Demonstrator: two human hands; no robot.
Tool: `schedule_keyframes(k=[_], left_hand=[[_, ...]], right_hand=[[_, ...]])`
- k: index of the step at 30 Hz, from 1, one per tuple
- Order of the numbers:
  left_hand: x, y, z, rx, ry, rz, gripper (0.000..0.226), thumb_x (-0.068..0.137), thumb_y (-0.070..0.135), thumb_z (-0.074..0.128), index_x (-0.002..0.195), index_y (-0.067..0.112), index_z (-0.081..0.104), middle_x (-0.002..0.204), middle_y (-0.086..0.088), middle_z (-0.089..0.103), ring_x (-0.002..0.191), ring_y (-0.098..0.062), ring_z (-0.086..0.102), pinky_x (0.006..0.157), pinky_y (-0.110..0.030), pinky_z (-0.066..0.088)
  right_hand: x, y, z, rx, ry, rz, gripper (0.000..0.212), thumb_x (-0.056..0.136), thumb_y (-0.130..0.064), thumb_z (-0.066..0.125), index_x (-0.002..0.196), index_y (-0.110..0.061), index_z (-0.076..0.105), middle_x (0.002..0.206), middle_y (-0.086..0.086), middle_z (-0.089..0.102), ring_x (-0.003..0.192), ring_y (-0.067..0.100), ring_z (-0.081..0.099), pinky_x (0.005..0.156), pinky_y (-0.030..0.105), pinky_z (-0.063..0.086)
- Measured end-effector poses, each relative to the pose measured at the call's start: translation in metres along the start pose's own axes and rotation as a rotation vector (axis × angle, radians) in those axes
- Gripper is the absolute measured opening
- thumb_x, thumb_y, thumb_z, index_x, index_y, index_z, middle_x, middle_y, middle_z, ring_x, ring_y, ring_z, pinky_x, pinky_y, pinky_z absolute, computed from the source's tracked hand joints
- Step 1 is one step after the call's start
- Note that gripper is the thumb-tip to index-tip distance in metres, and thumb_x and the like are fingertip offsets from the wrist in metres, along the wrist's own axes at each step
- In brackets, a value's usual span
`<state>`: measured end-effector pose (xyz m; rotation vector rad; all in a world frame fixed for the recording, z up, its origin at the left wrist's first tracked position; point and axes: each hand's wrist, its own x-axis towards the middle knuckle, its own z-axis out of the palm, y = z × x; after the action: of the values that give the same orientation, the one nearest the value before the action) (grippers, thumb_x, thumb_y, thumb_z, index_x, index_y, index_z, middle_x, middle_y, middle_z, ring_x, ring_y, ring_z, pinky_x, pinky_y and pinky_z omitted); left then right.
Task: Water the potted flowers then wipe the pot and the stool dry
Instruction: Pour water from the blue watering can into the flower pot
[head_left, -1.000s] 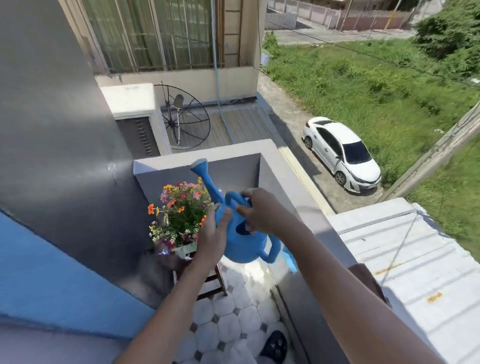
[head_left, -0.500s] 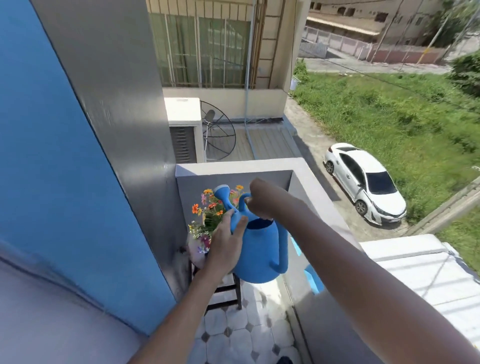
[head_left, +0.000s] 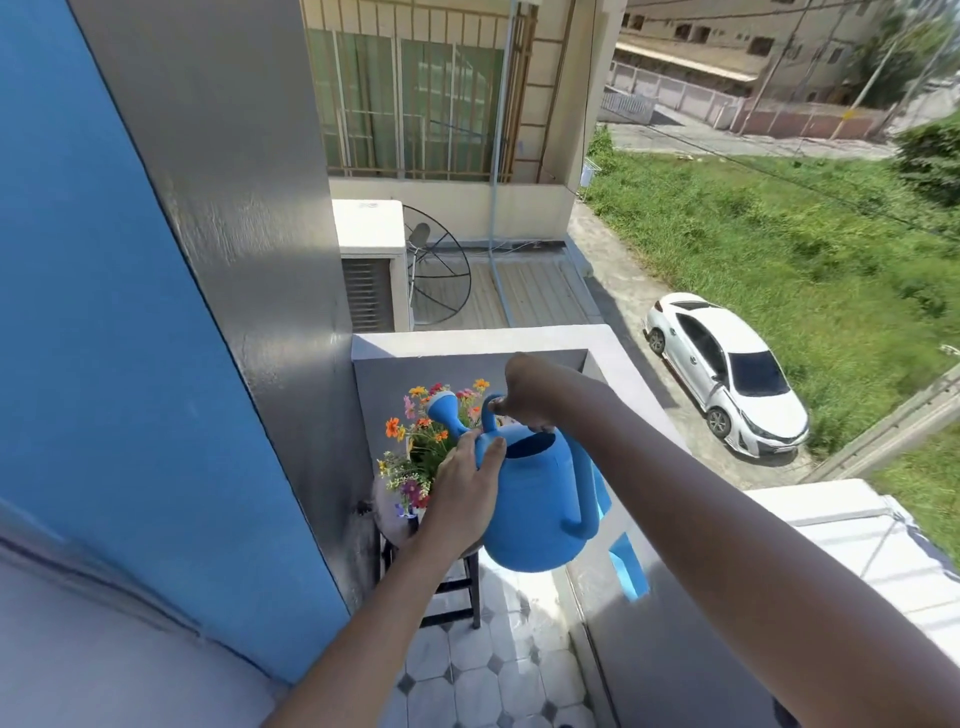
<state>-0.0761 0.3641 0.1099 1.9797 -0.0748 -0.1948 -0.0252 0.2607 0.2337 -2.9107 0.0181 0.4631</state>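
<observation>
- Right hand (head_left: 524, 392) fisted round top handle of blue watering can (head_left: 535, 504), fingers curled tight on it.
- Left hand (head_left: 462, 493) flat vs can's left side, fingers (head_left: 491, 451) pressed together, thumb up near spout base.
- Can held in air, spout rose (head_left: 442, 402) up over the potted flowers (head_left: 415, 452).
- Flowers sit on small round stool (head_left: 387, 514), at its left edge by grey wall (head_left: 249, 260); pot mostly hidden behind hand.
- Stool on tiled balcony floor (head_left: 467, 675), in far corner by parapet (head_left: 467, 338).
- White car (head_left: 727, 374) parked below.
</observation>
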Motion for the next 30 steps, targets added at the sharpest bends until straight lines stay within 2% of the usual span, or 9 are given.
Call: schedule_keyframes(k=[3, 8, 12, 19, 22, 25, 28, 30], left_hand=[[0.004, -0.001, 0.003, 0.020, -0.041, -0.003, 0.065, 0.095, 0.063, 0.027, 0.143, 0.021, 0.039, 0.140, -0.006, 0.051, 0.124, -0.021, 0.048, 0.103, -0.042, 0.039], [0.007, 0.004, 0.009, -0.008, -0.060, -0.002, 0.086, 0.081, 0.080, 0.021, 0.139, 0.020, 0.044, 0.133, -0.009, 0.056, 0.118, -0.023, 0.053, 0.101, -0.047, 0.043], [0.010, 0.010, 0.016, -0.050, -0.097, -0.009, 0.089, 0.079, 0.084, 0.022, 0.138, 0.021, 0.044, 0.128, -0.008, 0.058, 0.112, -0.021, 0.056, 0.096, -0.045, 0.047], [0.013, 0.024, 0.025, -0.062, -0.134, 0.021, 0.080, 0.082, 0.078, 0.013, 0.123, 0.022, 0.052, 0.108, -0.008, 0.062, 0.096, -0.019, 0.060, 0.077, -0.040, 0.047], [0.015, 0.027, 0.029, -0.078, -0.125, -0.003, 0.084, 0.084, 0.076, 0.016, 0.134, 0.016, 0.044, 0.118, -0.011, 0.060, 0.103, -0.022, 0.059, 0.081, -0.039, 0.045], [0.015, 0.031, 0.032, -0.079, -0.133, -0.001, 0.081, 0.084, 0.077, 0.018, 0.121, 0.012, 0.049, 0.114, -0.012, 0.061, 0.099, -0.021, 0.059, 0.080, -0.040, 0.045], [0.016, 0.034, 0.037, -0.079, -0.142, -0.001, 0.098, 0.076, 0.085, 0.014, 0.125, 0.007, 0.049, 0.115, -0.015, 0.060, 0.102, -0.026, 0.059, 0.081, -0.040, 0.043], [0.017, 0.034, 0.041, -0.070, -0.145, 0.011, 0.097, 0.076, 0.086, 0.013, 0.122, 0.010, 0.051, 0.112, -0.012, 0.061, 0.099, -0.023, 0.060, 0.080, -0.038, 0.045]], right_hand=[[0.005, 0.002, 0.000, -0.028, -0.003, 0.015, 0.038, 0.098, -0.020, 0.060, 0.067, -0.011, 0.039, 0.057, 0.007, 0.054, 0.042, 0.015, 0.054, 0.040, 0.023, 0.038], [0.007, 0.009, -0.005, -0.057, -0.014, 0.043, 0.017, 0.097, -0.013, 0.056, 0.084, -0.006, 0.047, 0.060, 0.008, 0.055, 0.043, 0.017, 0.053, 0.039, 0.022, 0.036], [0.010, 0.017, -0.010, -0.064, -0.019, 0.047, 0.014, 0.097, -0.015, 0.058, 0.093, -0.005, 0.048, 0.064, 0.006, 0.053, 0.048, 0.015, 0.051, 0.040, 0.024, 0.036], [0.016, 0.035, -0.018, -0.061, 0.003, 0.110, 0.029, 0.093, -0.018, 0.059, 0.071, -0.009, 0.044, 0.063, 0.008, 0.056, 0.045, 0.018, 0.055, 0.042, 0.022, 0.038], [0.018, 0.041, -0.020, -0.036, 0.014, 0.124, 0.026, 0.092, -0.019, 0.061, 0.072, -0.007, 0.049, 0.062, 0.008, 0.057, 0.044, 0.019, 0.056, 0.043, 0.023, 0.040], [0.016, 0.047, -0.022, -0.016, 0.002, 0.131, 0.027, 0.094, -0.019, 0.059, 0.073, -0.005, 0.050, 0.062, 0.008, 0.057, 0.044, 0.018, 0.054, 0.041, 0.023, 0.039], [0.013, 0.053, -0.025, -0.016, 0.003, 0.147, 0.029, 0.095, -0.019, 0.059, 0.071, -0.006, 0.049, 0.062, 0.008, 0.056, 0.044, 0.017, 0.052, 0.040, 0.022, 0.039], [0.012, 0.057, -0.026, -0.017, 0.014, 0.156, 0.030, 0.095, -0.018, 0.058, 0.069, -0.006, 0.047, 0.062, 0.008, 0.055, 0.045, 0.018, 0.052, 0.041, 0.023, 0.039]])
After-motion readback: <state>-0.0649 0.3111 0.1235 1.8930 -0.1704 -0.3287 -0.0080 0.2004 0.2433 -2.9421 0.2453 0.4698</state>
